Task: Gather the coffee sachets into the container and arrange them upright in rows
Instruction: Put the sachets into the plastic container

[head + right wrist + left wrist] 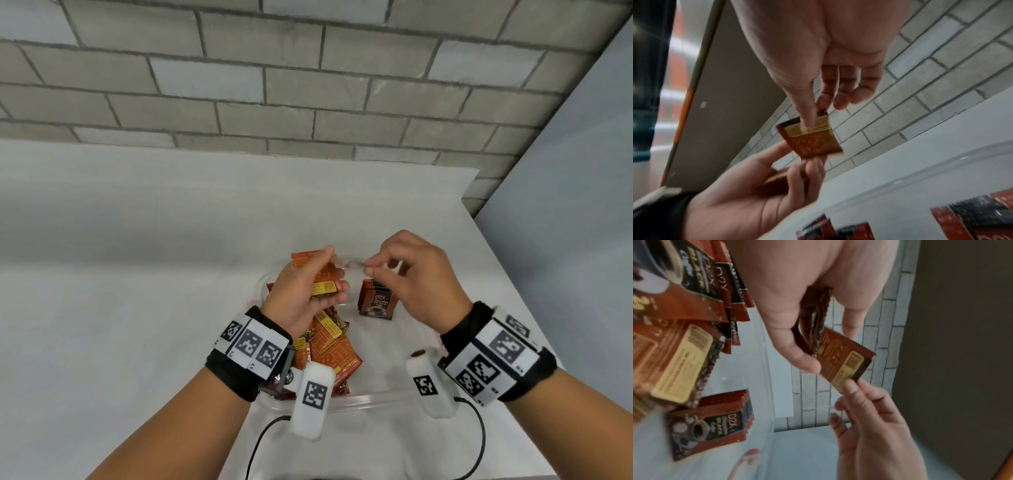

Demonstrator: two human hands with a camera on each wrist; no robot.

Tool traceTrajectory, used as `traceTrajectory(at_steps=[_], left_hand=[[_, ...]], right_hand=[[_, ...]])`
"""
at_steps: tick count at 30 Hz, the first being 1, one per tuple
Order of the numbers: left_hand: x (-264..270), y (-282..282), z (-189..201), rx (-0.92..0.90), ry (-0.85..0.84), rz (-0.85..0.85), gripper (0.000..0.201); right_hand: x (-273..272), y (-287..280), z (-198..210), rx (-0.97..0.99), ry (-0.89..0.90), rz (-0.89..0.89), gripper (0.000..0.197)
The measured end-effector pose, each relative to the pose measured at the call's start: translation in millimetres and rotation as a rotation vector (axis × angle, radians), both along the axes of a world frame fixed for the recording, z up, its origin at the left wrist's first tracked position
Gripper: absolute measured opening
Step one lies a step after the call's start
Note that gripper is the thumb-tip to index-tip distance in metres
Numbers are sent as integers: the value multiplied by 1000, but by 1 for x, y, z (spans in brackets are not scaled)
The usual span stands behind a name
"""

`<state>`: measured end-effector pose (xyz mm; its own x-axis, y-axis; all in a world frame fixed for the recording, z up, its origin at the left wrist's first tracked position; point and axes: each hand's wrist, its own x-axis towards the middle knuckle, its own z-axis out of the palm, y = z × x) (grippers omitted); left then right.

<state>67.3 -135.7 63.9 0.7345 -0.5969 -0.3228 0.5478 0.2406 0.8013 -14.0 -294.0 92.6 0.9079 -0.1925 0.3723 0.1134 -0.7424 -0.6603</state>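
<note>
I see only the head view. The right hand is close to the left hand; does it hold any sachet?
Observer: Yes. The right wrist view shows the right hand pinching one sachet between thumb and finger.
Operator: Does the left hand touch it too?
Observer: Yes, in the left wrist view the left hand has its thumb on it.
Operator: What else is in that hand?
Observer: A stack of sachets, seen edge-on; their number is unclear.

Both forearms stretched forward, wrists wrapped in black bands with tags. Left hand (306,291) curled around a small bunch of sachets (317,277), thumb on top. Right hand (416,274) just beside it, thumb and forefinger pinching one sachet (811,138).
</note>
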Motion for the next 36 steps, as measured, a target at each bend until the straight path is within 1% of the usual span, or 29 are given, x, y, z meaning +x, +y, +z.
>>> traceTrajectory(at_steps=[2, 3, 5, 7, 10, 13, 16, 20, 25, 27, 29, 32, 36], left_hand=[[1, 0, 0, -31, 7, 41, 11], [2, 0, 0, -30, -9, 57, 10], [3, 1, -2, -8, -64, 74, 15], [3, 3, -3, 14, -106, 68, 15], [1, 2, -3, 12, -125, 27, 18], [-2, -1, -3, 25, -171, -34, 23], [-4, -2, -5, 52, -220, -61, 25], [-3, 0, -7, 73, -254, -63, 19], [0, 2, -8, 98, -296, -81, 16], [2, 5, -7, 102, -279, -69, 16], [7, 9, -5, 105, -236, -15, 15], [16, 17, -5, 100, -186, 47, 8], [19, 21, -3, 80, -180, 27, 6]], right_hand=[[-4, 4, -10, -59, 84, 110, 7], [-5, 5, -14, -84, 123, 144, 8], [-7, 6, -14, -88, 180, 168, 12], [-7, 3, -9, -67, 164, 148, 15], [-3, -2, 1, -124, 128, 26, 23], [6, -4, 10, -155, 237, 0, 29], [10, -4, 18, -105, 362, 46, 22], [11, -3, 22, -89, 402, 54, 7], [12, 0, 23, -81, 444, 18, 12], [12, -4, 25, -103, 460, -11, 11], [12, -13, 25, -154, 494, -50, 10], [11, -25, 18, -255, 638, -91, 5], [14, -28, 1, -382, 865, -72, 1]])
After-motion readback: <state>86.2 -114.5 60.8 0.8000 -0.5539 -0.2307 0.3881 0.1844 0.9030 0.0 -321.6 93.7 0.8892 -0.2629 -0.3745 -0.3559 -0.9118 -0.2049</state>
